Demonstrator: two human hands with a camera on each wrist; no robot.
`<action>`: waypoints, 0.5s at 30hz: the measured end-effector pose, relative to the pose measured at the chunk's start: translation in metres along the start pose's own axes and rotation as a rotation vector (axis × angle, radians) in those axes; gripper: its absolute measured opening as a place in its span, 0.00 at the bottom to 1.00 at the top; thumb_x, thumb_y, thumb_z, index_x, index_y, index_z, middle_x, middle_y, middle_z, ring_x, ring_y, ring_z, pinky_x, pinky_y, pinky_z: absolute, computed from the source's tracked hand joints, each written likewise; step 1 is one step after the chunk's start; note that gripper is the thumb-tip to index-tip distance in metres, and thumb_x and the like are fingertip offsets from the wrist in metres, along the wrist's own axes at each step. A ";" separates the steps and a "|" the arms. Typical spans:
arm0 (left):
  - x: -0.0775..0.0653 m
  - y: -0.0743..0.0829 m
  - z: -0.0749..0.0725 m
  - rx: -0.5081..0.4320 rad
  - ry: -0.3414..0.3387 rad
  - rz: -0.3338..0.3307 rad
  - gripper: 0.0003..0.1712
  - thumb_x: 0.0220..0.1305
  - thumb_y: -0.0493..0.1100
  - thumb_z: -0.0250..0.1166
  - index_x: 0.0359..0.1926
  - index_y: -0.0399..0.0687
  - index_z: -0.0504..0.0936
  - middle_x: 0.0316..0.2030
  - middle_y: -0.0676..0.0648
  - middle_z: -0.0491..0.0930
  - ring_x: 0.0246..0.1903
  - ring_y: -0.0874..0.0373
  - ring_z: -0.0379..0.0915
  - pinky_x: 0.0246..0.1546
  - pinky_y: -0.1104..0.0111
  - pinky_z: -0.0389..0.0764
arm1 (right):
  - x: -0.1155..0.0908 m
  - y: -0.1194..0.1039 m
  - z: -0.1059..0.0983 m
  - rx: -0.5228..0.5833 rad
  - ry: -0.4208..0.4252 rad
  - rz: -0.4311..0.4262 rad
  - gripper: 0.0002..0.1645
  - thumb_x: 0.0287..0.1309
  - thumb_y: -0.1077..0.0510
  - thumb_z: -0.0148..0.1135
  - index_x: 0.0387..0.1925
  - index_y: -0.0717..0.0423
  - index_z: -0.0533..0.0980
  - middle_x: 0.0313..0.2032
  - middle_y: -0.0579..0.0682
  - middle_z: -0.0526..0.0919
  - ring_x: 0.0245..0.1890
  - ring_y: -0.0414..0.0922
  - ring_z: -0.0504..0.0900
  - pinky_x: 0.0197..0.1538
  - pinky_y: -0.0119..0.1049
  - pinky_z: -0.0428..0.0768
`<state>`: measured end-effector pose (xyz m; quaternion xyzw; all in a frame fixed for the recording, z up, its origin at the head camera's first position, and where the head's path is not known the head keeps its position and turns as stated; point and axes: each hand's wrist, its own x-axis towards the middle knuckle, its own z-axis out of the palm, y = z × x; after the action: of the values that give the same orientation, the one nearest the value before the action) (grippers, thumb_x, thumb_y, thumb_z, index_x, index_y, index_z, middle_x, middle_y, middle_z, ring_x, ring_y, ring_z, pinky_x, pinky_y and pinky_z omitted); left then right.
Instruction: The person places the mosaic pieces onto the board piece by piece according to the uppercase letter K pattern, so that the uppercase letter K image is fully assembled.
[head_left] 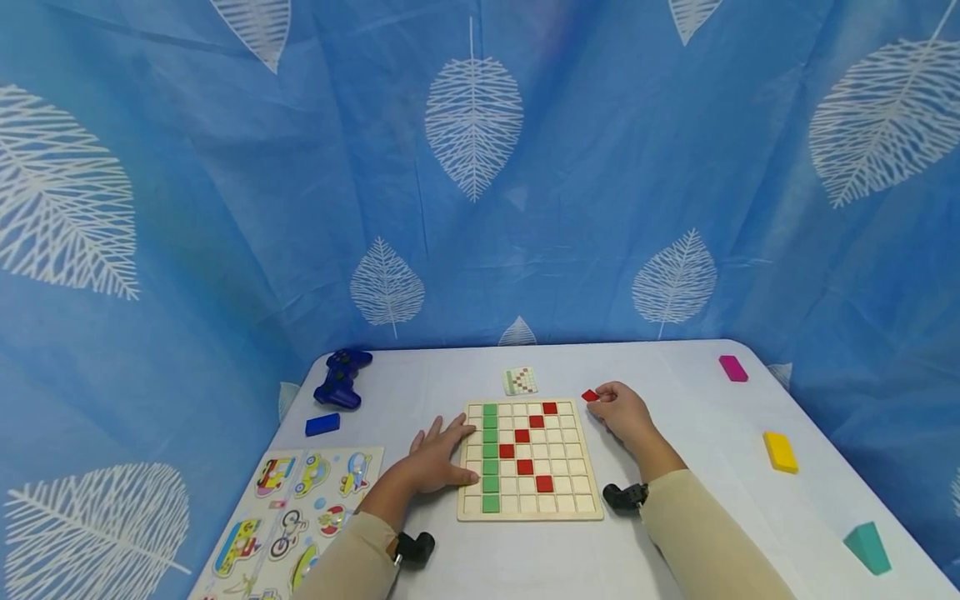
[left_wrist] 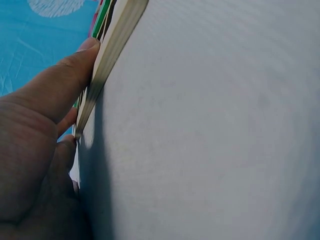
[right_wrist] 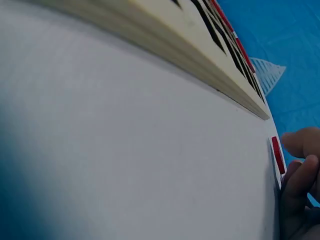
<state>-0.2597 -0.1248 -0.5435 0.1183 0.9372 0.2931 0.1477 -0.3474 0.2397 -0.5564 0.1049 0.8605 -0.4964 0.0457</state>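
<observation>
A square wooden grid board [head_left: 531,517] lies on the table, with a column of green tiles [head_left: 491,450] near its left side and several red tiles [head_left: 522,436] set diagonally. My left hand [head_left: 435,461] rests at the board's left edge, fingers spread; in the left wrist view its thumb [left_wrist: 65,82] touches the board's side [left_wrist: 107,65]. Beyond the board's far right corner, my right hand [head_left: 625,414] pinches a loose red tile [head_left: 590,396] by its edge. The right wrist view shows this tile [right_wrist: 278,155] edge-on at the fingertips, low over the table.
Behind the board lies a small pattern card [head_left: 521,381]. To the left are a blue game controller [head_left: 342,379], a blue block [head_left: 322,425] and a picture puzzle [head_left: 318,504]. Magenta [head_left: 733,368], yellow [head_left: 781,452] and teal [head_left: 868,547] blocks lie along the right side.
</observation>
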 end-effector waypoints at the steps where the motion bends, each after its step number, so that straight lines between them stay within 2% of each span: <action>1: 0.000 0.000 0.001 0.000 -0.003 0.000 0.52 0.57 0.62 0.78 0.79 0.61 0.65 0.84 0.51 0.48 0.84 0.39 0.29 0.80 0.38 0.33 | 0.001 0.000 0.001 -0.024 0.006 0.008 0.24 0.66 0.54 0.69 0.59 0.58 0.74 0.46 0.56 0.78 0.32 0.46 0.79 0.33 0.36 0.80; 10: 0.000 0.001 0.003 0.000 -0.004 -0.013 0.52 0.57 0.62 0.78 0.79 0.63 0.64 0.84 0.52 0.48 0.84 0.40 0.29 0.80 0.38 0.34 | 0.007 -0.006 0.000 -0.182 -0.029 0.028 0.30 0.65 0.53 0.71 0.65 0.55 0.74 0.52 0.59 0.78 0.27 0.46 0.80 0.34 0.38 0.78; 15: 0.001 0.000 0.001 0.010 0.006 -0.009 0.52 0.57 0.61 0.78 0.79 0.62 0.65 0.84 0.52 0.49 0.84 0.40 0.29 0.80 0.38 0.34 | 0.007 -0.011 0.000 -0.214 -0.051 0.011 0.29 0.65 0.53 0.71 0.65 0.54 0.76 0.52 0.60 0.79 0.27 0.46 0.81 0.34 0.38 0.78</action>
<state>-0.2598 -0.1243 -0.5446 0.1140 0.9395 0.2882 0.1457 -0.3569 0.2359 -0.5486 0.0915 0.9067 -0.4037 0.0812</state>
